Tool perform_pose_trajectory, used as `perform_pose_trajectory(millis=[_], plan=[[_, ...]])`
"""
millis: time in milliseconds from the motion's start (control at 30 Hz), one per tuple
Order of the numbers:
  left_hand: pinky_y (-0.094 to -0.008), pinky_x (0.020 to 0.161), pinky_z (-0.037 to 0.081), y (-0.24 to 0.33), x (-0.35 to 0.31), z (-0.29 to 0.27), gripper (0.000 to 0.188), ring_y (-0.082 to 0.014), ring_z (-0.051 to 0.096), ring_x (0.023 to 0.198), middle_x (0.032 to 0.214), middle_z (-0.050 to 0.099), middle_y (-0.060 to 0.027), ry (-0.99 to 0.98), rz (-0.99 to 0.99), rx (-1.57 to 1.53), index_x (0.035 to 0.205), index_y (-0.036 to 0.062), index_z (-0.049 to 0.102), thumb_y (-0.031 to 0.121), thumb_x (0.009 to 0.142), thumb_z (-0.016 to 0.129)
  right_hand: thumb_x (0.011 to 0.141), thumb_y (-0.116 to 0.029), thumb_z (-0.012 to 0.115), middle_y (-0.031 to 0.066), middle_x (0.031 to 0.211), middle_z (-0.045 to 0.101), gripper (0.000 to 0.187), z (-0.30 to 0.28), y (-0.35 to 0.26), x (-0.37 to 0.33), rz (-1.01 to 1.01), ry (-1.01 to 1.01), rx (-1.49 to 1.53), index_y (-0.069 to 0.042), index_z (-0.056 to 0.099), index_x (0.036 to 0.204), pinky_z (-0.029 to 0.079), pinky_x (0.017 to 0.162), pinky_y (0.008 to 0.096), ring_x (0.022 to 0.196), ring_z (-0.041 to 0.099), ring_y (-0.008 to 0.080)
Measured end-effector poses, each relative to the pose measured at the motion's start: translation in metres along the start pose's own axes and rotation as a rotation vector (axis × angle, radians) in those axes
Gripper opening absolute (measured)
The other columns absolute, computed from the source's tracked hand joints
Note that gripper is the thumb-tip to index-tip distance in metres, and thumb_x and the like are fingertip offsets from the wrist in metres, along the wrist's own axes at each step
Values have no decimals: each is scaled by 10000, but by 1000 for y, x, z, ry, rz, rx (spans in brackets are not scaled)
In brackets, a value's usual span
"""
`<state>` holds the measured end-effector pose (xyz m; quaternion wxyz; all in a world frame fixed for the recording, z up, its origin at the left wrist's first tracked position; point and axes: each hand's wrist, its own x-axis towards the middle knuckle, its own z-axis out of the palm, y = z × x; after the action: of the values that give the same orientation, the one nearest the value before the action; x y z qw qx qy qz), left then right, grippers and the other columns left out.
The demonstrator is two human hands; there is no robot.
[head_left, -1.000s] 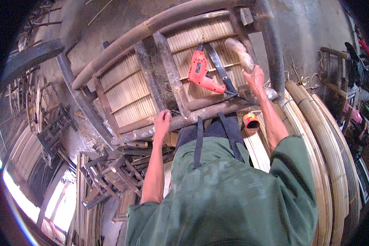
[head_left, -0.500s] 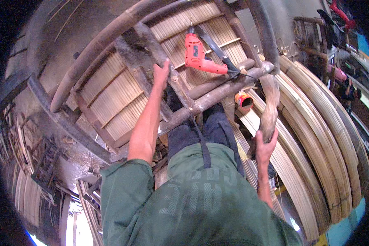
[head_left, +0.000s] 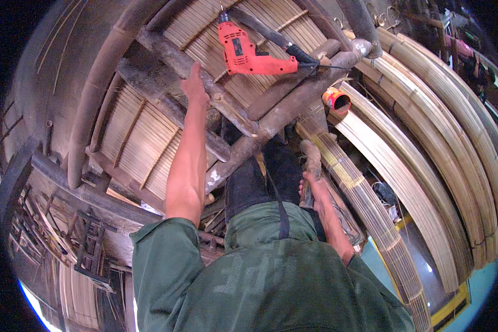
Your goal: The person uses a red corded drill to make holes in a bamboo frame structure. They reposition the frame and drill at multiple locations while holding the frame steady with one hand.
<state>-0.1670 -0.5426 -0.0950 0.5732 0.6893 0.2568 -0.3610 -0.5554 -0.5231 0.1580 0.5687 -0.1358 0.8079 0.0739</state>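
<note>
Red power drill, at 12 o'clock, lying on a bamboo-slat panel of the furniture frame. At 11 o'clock, the left hand rests on a bamboo rail; whether its fingers close round it cannot be told. Toward 4 o'clock, the right hand grips a knobbed wooden club, its free end at 3 o'clock. An open-mouthed orange can appears at 2 o'clock.

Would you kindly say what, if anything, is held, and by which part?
Right hand: a club-shaped brown wooden piece, by its nearer half. Left hand: on a round brown bar; grip unclear.
</note>
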Motion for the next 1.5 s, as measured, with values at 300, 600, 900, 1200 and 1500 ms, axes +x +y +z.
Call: perform_pose_trajectory(millis=[300,600,900,1200,1500], plan=[[-421,872,471,-14,13,-2,765,-289,548,1015,1182,549,-194,24,66,-66,1230,-121,412,322,727,780,837,-261,690,38,706,593,246,110,-28,-10,-72,-255,19,-63,571,921,502,489,303,581,590,147],[-412,844,475,-4,-3,-2,684,-264,566,959,1135,578,-189,32,135,-57,1176,-106,474,304,722,780,834,-273,688,36,649,578,241,69,6,14,50,-52,208,-59,586,878,514,499,311,559,588,156],[-414,863,469,21,-14,-9,711,-310,610,965,1066,634,-217,-75,121,307,1132,-139,528,425,752,734,838,-292,681,55,691,593,275,87,-2,4,98,-250,218,-45,571,888,515,516,315,567,593,173],[-438,916,422,40,-48,-112,403,-283,640,816,785,684,-126,-840,1233,1666,724,66,664,371,896,464,843,-303,676,61,695,600,268,44,23,25,148,-97,186,-53,579,859,510,527,338,564,589,192],[-406,929,391,32,-50,-105,393,-233,630,782,669,658,-108,-713,1269,1631,651,84,668,355,866,481,832,-282,694,48,675,589,252,116,-14,-15,-32,-220,-18,-61,573,845,506,503,308,540,582,167]])
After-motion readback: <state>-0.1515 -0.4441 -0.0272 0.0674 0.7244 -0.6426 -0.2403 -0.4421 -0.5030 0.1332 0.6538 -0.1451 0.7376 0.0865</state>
